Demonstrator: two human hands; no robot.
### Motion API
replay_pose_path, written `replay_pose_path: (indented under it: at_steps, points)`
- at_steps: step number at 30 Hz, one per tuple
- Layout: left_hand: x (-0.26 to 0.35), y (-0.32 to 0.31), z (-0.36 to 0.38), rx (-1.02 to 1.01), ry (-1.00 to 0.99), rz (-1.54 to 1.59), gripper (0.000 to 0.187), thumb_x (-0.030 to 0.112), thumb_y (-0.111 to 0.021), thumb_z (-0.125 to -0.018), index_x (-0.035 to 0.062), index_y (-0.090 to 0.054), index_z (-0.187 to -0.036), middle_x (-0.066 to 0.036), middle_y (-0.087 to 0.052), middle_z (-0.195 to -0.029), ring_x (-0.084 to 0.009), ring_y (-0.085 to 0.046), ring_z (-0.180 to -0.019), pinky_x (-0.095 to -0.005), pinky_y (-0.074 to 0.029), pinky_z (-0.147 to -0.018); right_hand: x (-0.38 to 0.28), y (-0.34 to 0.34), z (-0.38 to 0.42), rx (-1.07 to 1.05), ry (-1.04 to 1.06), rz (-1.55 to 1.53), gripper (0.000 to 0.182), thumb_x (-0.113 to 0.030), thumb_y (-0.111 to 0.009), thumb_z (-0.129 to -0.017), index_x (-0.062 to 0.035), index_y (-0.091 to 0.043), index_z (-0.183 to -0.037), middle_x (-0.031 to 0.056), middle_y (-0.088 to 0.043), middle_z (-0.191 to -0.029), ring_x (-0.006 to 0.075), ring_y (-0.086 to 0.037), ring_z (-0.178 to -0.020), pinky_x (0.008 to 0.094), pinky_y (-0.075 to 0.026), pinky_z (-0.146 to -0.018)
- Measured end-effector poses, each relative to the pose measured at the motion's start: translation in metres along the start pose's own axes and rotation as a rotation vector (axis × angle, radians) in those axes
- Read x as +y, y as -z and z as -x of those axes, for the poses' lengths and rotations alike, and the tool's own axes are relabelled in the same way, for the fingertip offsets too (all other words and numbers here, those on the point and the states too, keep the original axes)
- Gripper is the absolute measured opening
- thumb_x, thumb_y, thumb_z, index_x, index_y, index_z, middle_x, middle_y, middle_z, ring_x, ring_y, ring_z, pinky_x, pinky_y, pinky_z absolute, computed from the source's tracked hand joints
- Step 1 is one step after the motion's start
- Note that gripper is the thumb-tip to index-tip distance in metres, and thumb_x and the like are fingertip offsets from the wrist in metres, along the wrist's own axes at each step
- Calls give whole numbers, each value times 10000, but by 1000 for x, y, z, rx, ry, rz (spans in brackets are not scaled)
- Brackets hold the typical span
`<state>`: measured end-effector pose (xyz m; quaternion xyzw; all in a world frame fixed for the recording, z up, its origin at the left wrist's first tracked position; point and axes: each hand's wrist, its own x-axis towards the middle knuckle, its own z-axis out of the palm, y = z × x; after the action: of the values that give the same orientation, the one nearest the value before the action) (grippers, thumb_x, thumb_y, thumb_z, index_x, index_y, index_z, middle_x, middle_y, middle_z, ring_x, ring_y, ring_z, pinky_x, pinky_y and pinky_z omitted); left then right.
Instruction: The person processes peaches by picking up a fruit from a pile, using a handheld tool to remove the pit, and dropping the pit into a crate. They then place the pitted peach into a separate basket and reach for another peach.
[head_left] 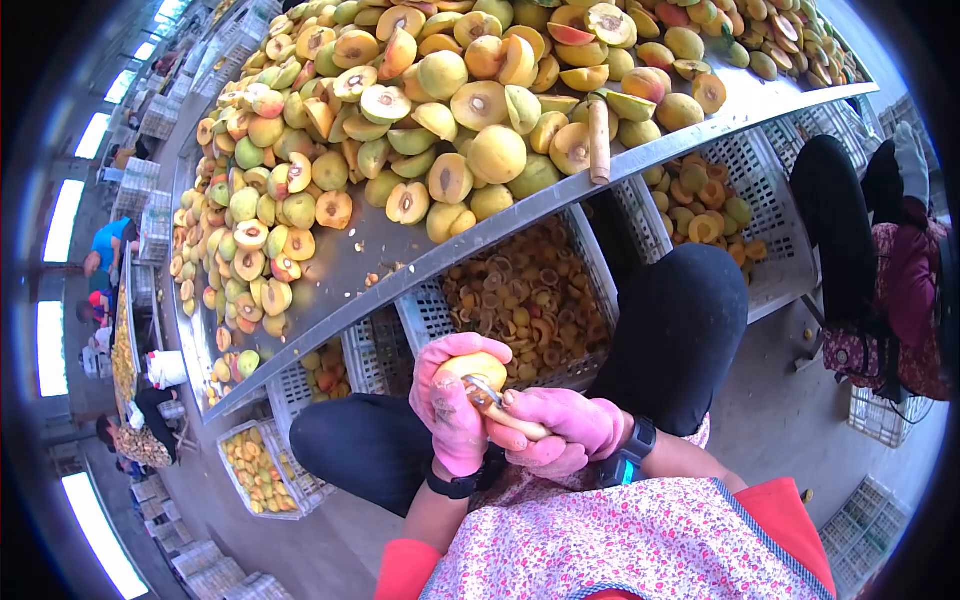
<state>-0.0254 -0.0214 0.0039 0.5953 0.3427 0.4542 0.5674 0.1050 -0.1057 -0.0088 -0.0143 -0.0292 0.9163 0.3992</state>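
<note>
Seated low, a pink-gloved left hand [450, 405] cups a yellow halved peach [476, 367] over the lap while the pink-gloved right hand [560, 428] grips a wooden-handled pitting tool [500, 404], scooping beside the heaped metal table [350, 262].

A metal table [330, 270] bears a heap of halved peaches [400, 130]. A wooden-handled tool [598, 140] lies at its near edge. Below the table stand white crates [560, 300] of pits.
</note>
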Motion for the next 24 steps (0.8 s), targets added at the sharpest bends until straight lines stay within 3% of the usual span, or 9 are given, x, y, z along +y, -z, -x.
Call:
replay_pose_path:
  at_steps: [3,5,8,10,13,16,19,23,24]
  points:
    - [2,-1,-3,-15,138,2,670,632,-423,-1013,-16,-571,-1100,-163,-708,-897,-190,-664,-793,-294,-528,-742,-4,2,-1,155,26,328,457,-502,-356,-1084,-122,-482,-865,-61,-395,-556,37,-304,-365,214,-233,-329]
    - [-3,3,0,-33,177,-4,675,624,-347,-1036,-13,-564,-1090,-162,-702,-885,-194,-661,-793,-300,-524,-756,-3,6,-3,155,27,324,462,-514,-363,-1079,-122,-482,-863,-57,-396,-557,41,-304,-363,217,-236,-330]
    - [-5,8,3,-91,281,124,730,690,-324,-1005,1,-545,-1097,-157,-695,-891,-197,-655,-819,-303,-518,-778,1,8,-3,80,-13,200,460,-515,-380,-1074,-120,-490,-866,-53,-397,-556,42,-307,-361,214,-232,-324]
    - [-3,2,-1,-87,257,136,742,704,-323,-998,4,-538,-1112,-156,-693,-915,-194,-652,-829,-304,-517,-781,7,11,-4,-56,3,-189,472,-526,-379,-1069,-115,-502,-871,-52,-400,-553,44,-301,-352,211,-224,-313]
    - [-3,0,-5,-110,260,218,753,727,-302,-989,26,-522,-1157,-145,-685,-990,-186,-644,-856,-299,-512,-785,9,19,-5,-115,9,-258,489,-537,-373,-1065,-107,-515,-880,-51,-404,-551,44,-297,-344,205,-228,-304]
    - [2,-6,-5,-4,478,333,728,730,-270,-992,76,-526,-1187,-118,-688,-1006,-162,-624,-798,-278,-509,-734,6,20,-7,-157,31,-253,496,-537,-373,-1064,-98,-524,-890,-49,-409,-546,44,-294,-338,202,-236,-301]
    - [7,-11,-10,-13,503,335,716,720,-273,-998,80,-527,-1194,-114,-688,-1001,-154,-613,-786,-281,-508,-725,4,18,-8,-199,61,-282,498,-530,-379,-1064,-86,-526,-892,-45,-411,-542,44,-298,-337,203,-237,-298]
    - [2,-5,-20,-54,594,514,714,712,-307,-999,63,-528,-1199,-117,-685,-979,-114,-547,-616,-224,-431,-529,11,13,0,-245,-66,-282,498,-512,-398,-1064,-64,-528,-891,-38,-414,-533,45,-320,-341,200,-243,-301]
    - [5,-8,-19,42,565,402,712,706,-320,-1000,55,-529,-1195,-120,-684,-949,-101,-494,-534,-205,-369,-458,13,10,1,-232,-30,-235,489,-494,-422,-1062,-45,-538,-909,-36,-422,-530,42,-332,-347,199,-241,-303]
